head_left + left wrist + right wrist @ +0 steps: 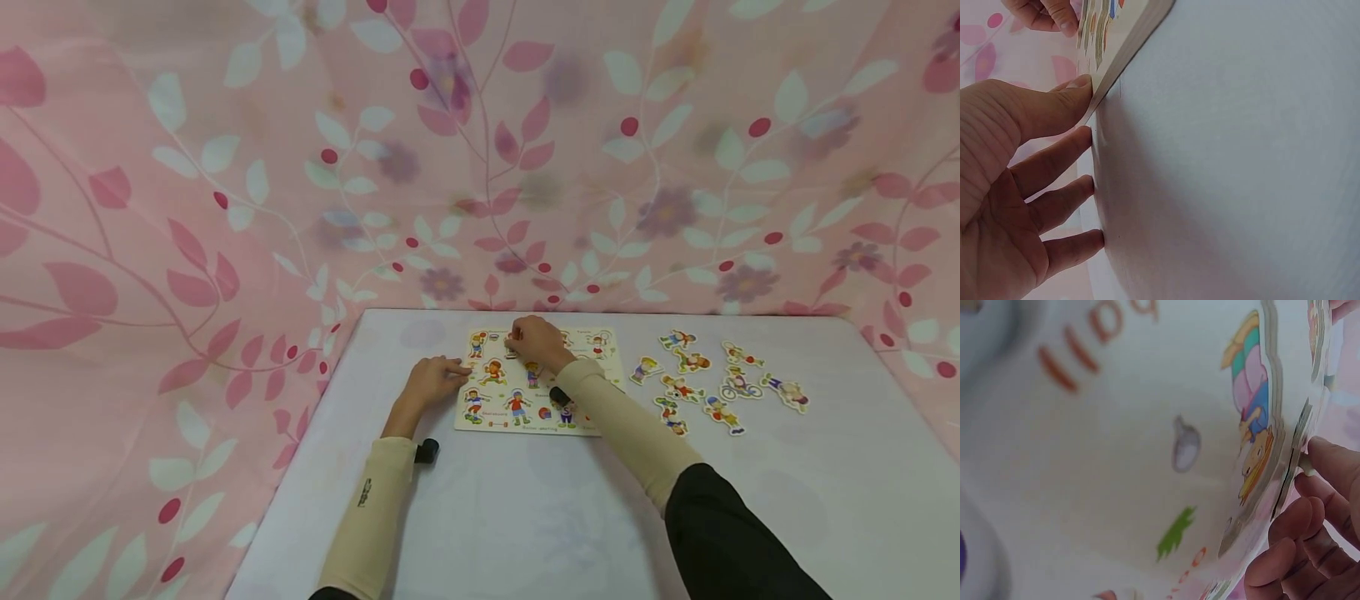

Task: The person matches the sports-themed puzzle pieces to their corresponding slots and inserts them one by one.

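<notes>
A flat cream puzzle board (pixel 495 398) with printed sports figures and words lies on the table. At its left edge is my left hand (pixel 429 385); in the left wrist view the thumb (pixel 1069 107) lies on the board's edge and the fairly straight fingers touch the tabletop. My right hand (pixel 542 342) is over the board's top row. The right wrist view shows its thumb and a finger pinching a small pale peg on a thin puzzle piece (pixel 1292 456), seen edge-on at the board's surface. Its picture is hidden, and I cannot tell whether it is seated.
Several loose figure-shaped puzzle pieces (pixel 682 388) lie to the right of the board, near my right forearm. A white cloth covers the table (pixel 510 517). Behind it hangs a pink floral curtain (pixel 480 167).
</notes>
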`<action>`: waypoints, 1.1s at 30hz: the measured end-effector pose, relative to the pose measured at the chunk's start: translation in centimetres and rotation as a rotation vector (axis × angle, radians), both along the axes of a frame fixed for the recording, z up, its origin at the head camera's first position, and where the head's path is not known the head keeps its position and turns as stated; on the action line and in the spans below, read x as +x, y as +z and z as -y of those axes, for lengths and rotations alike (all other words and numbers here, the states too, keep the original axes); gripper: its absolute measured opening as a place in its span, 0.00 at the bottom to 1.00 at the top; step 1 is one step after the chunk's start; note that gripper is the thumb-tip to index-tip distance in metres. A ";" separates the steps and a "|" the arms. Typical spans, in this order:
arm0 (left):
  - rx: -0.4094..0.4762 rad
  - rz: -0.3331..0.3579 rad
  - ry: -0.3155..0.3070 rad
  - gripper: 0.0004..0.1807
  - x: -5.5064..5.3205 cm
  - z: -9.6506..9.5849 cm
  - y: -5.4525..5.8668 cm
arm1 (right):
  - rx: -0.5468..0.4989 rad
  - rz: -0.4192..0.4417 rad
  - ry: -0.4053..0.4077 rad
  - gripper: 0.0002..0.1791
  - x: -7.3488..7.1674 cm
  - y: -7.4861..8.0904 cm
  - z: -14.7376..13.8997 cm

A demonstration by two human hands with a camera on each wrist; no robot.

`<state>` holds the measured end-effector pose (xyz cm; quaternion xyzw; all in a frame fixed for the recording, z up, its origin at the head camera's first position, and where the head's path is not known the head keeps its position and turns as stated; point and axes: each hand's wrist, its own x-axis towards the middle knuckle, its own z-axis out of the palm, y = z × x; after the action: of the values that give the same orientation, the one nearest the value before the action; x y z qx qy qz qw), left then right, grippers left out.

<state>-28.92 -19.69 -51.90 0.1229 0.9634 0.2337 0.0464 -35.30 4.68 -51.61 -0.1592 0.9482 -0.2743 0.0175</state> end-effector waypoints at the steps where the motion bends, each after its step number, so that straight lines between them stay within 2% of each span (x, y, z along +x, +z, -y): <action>1: 0.001 0.000 0.003 0.11 0.0 0.0 0.0 | 0.001 -0.002 0.001 0.12 0.0 0.0 0.0; 14: -0.012 -0.016 -0.011 0.11 -0.2 0.1 0.0 | 0.025 -0.021 -0.016 0.14 0.0 -0.1 0.0; 19: 0.001 0.017 0.004 0.11 -0.1 -0.1 -0.1 | 0.035 -0.006 -0.017 0.15 0.3 0.1 0.2; 33: -0.009 0.005 -0.009 0.12 -0.1 0.0 -0.1 | 0.027 0.042 -0.021 0.12 0.9 1.0 -0.1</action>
<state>-29.07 -19.73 -52.05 0.1266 0.9637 0.2295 0.0502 -34.44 4.78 -50.61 -0.1432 0.9529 -0.2648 0.0370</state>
